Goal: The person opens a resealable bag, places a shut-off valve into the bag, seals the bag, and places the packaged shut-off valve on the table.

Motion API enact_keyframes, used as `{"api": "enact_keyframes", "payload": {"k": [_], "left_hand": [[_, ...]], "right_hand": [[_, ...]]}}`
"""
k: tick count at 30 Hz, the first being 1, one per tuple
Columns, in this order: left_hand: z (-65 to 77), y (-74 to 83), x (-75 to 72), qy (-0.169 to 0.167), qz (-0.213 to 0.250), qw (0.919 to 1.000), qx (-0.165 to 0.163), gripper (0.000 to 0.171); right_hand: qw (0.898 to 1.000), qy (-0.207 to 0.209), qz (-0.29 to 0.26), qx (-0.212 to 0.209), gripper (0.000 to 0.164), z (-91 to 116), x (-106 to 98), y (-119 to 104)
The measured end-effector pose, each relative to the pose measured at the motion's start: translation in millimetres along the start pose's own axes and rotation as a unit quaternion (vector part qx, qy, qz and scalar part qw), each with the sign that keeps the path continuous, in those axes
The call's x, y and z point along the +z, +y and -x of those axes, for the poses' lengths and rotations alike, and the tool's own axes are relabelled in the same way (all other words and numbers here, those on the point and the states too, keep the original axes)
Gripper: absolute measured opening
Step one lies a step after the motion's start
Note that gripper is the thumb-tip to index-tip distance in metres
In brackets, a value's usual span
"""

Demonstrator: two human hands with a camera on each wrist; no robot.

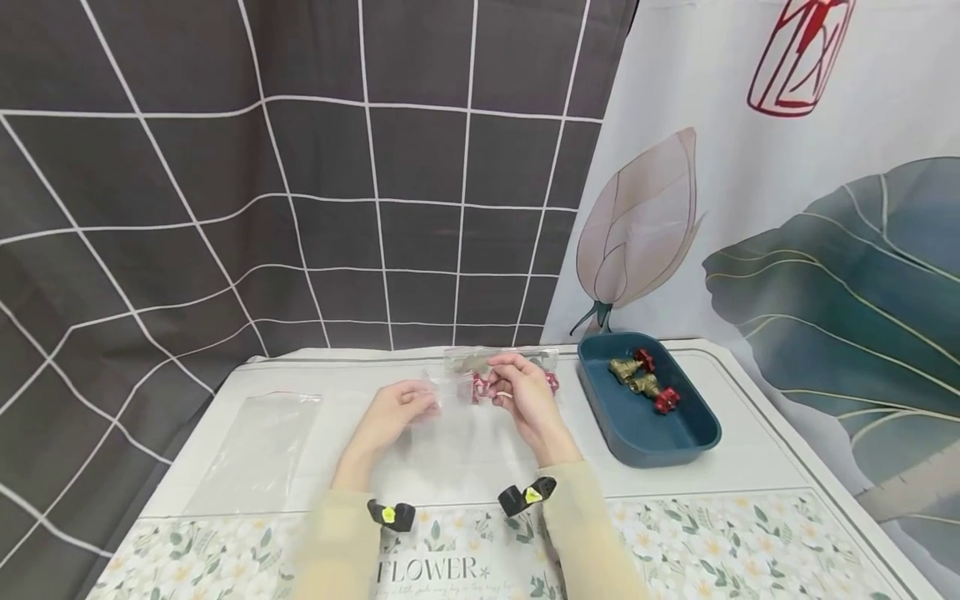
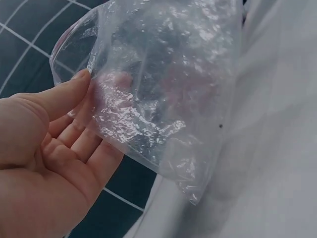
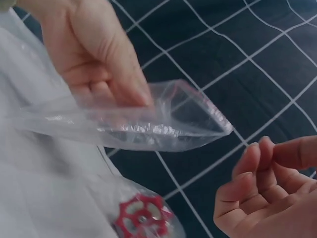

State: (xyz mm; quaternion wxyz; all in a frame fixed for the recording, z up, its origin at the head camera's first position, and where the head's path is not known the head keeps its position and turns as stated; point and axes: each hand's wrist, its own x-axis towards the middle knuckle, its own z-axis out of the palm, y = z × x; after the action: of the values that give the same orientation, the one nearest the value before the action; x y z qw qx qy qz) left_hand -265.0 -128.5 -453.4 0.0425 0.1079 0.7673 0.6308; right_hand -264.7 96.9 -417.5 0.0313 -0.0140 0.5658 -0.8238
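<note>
My left hand pinches a clear plastic zip bag between thumb and fingers. The bag's mouth gapes, with a thin red line along its edge, and its film is crinkled. Close to that mouth is my right hand, its fingers loosely bent and the thumb near the index fingertip, with nothing visible between them. In the right wrist view a gap separates these fingers from the bag. Below the bag, a red handwheel shows through another clear bag.
To the right stands a blue tray holding brass valves with red handwheels. A flat clear bag lies at the left of the white table. Behind my right hand lies a bagged item with red showing. Dark grid cloth hangs behind.
</note>
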Motion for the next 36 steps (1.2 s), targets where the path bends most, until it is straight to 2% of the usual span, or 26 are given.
{"api": "enact_keyframes", "payload": {"k": [5, 9, 14, 16, 19, 22, 24, 31, 36], "left_hand": [[5.4, 14.0, 11.2, -0.033, -0.027, 0.9982, 0.043, 0.036], [10.4, 20.5, 15.4, -0.052, -0.021, 0.9975, 0.044, 0.037], [12.4, 23.8, 18.2, -0.069, -0.02, 0.9956, 0.06, 0.037], [11.9, 25.2, 19.8, -0.072, -0.031, 0.9946, 0.068, 0.039], [11.5, 26.9, 22.7, -0.075, -0.054, 0.9934, 0.068, 0.04], [12.3, 27.2, 25.6, -0.067, -0.079, 0.9925, 0.065, 0.039], [13.2, 27.9, 27.9, -0.057, -0.094, 0.992, 0.062, 0.037], [14.5, 32.6, 32.2, -0.019, -0.144, 0.988, 0.053, 0.036], [15.8, 35.9, 32.9, -0.002, -0.15, 0.987, 0.056, 0.033]], "right_hand": [[0.996, -0.014, 0.092, 0.0, 0.013, 1, -6, -4], [0.982, -0.054, 0.179, 0.011, 0.021, 3, -11, -6], [0.956, -0.121, 0.268, 0.01, 0.03, 7, -16, -10], [0.944, -0.15, 0.294, -0.001, 0.027, 8, -18, -13], [0.921, -0.195, 0.337, -0.019, 0.018, 10, -20, -16], [0.899, -0.216, 0.38, -0.032, 0.018, 12, -18, -16], [0.89, -0.21, 0.403, -0.04, 0.021, 13, -18, -15], [0.88, -0.181, 0.434, -0.064, 0.022, 14, -16, -14], [0.881, -0.18, 0.432, -0.07, 0.021, 15, -16, -18]]}}
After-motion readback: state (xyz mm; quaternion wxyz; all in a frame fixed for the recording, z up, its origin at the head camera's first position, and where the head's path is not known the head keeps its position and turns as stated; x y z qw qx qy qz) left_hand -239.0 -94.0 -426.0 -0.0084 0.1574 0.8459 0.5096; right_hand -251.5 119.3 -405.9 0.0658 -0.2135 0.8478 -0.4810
